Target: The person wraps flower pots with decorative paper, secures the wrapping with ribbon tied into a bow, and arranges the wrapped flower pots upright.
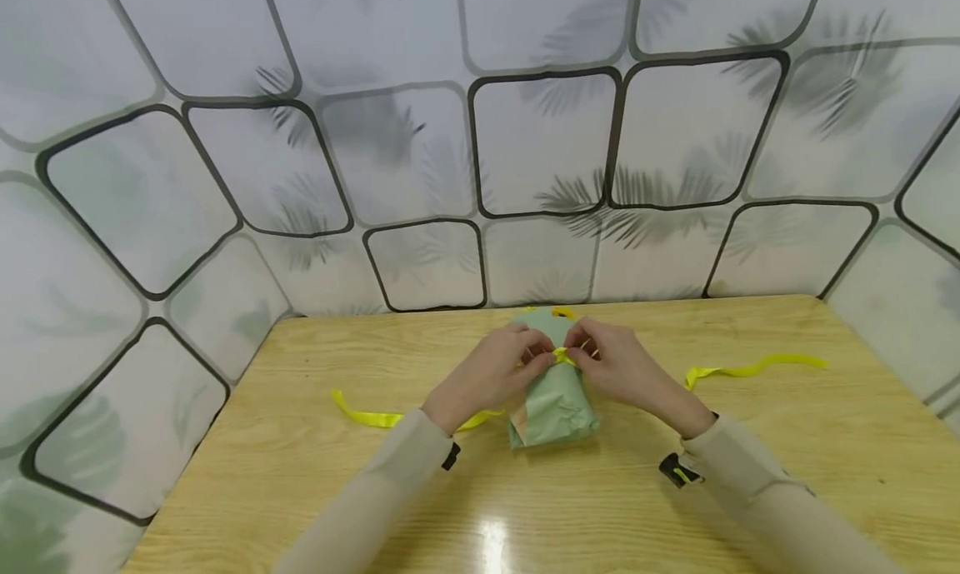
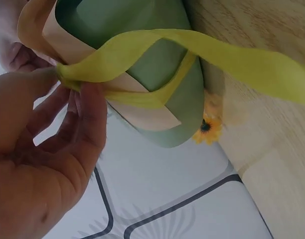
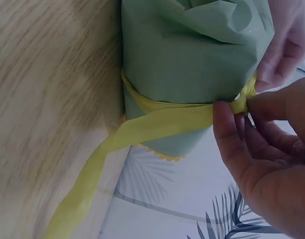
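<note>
A bouquet wrapped in pale green paper lies on the table, its crumpled end toward the person. A yellow ribbon runs round the wrapping and crosses on top. The left hand pinches one part of the ribbon between thumb and fingers, above the paper. Right beside it, the right hand pinches the ribbon from the other side. In the left wrist view, a peach-coloured fold of paper shows under the ribbon. An orange-yellow flower peeks out at the far end; the other contents are hidden by the wrapping.
The ribbon's loose tails trail out on both sides over the wooden table. A patterned white wall covering with dark outlines and leaf prints stands behind the table's back edge. Dark straps sit at both sleeve cuffs.
</note>
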A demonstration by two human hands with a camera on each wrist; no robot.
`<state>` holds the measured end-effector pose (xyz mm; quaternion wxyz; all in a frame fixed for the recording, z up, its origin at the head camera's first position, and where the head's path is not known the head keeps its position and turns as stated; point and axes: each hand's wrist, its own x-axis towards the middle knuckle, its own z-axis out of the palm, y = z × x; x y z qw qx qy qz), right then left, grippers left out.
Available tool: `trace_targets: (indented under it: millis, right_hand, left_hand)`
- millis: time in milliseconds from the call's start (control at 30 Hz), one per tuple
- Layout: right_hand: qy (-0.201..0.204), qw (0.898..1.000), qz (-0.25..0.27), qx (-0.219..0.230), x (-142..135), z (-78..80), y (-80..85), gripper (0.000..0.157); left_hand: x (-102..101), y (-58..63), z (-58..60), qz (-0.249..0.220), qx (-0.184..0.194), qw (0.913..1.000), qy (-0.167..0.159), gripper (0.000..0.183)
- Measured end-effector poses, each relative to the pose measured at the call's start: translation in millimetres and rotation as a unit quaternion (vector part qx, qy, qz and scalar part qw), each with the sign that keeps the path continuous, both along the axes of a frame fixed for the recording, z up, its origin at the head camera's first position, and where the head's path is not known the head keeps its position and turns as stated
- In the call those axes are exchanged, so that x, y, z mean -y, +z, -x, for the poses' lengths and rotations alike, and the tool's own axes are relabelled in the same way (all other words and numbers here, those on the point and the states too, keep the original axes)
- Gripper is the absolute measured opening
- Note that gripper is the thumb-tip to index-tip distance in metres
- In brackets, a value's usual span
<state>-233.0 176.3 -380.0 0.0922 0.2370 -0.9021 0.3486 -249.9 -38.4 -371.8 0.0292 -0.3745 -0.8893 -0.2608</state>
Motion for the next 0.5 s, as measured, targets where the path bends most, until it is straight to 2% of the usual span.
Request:
trace_targets:
  millis: [100,300,367,500]
  right_hand:
    - [-0.003,1.0,0.009,0.0,-1.3,0.2,0.0,0.005]
    - [0.013,1.0,0.008,0.009,-4.3,1.8,1.8,0.009]
    - [0.021,1.0,-0.001,-0.005,-3.7,2.9,1.7,0.007]
    - [0.035,0.997,-0.038,-0.05,-1.1,5.5,0.1,0.016]
  left_hand:
    - [-2.3,0.3,1.4,0.003,-0.013,0.9999,0.0,0.016]
    - [-4.4,0.1,2.3,-0.007,-0.004,0.9999,0.006,0.008]
    - [-4.3,-0.6,1.8,-0.005,-0.002,1.0,0.006,0.007]
    - [-4.3,-2.5,1.3,-0.001,-0.011,0.9999,-0.001,0.007]
